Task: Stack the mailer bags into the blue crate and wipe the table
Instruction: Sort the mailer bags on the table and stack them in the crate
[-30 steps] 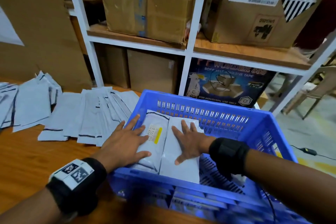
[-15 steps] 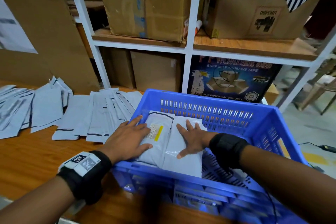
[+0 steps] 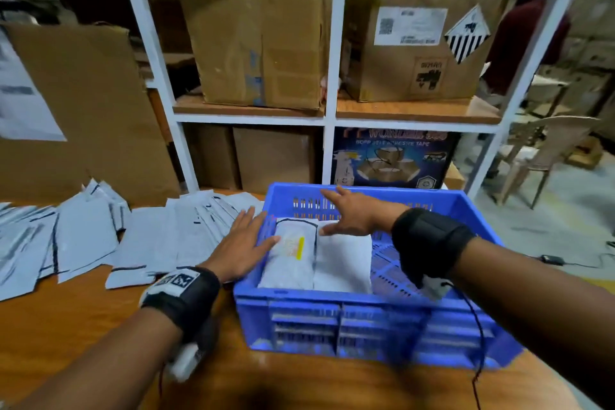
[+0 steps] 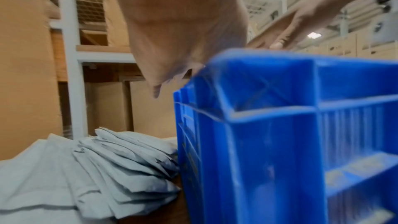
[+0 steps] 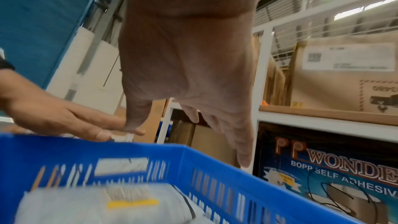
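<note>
Overhead — flat hands (image 3: 241, 245) above crate rim (image 3: 263, 226)

Blue crate (image 3: 366, 323) sits on wooden tabletop (image 3: 66, 326), slotted walls, open top. Two grey mailer bags (image 3: 316, 260) lie flat inside on its left side, overlapping; top-left one bears a label with a yellow strip. Loose mailer bags (image 3: 149, 236) fanned out left of crate, overlapping, flat.

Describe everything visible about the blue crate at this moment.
The blue crate is a rectangular plastic bin with slotted walls and ribbed sides, standing upright on the wooden table. Mailer bags lie flat inside, the top one bearing a yellow-marked label. The left hand reaches over its left rim; the right hand hovers open above it.
</note>
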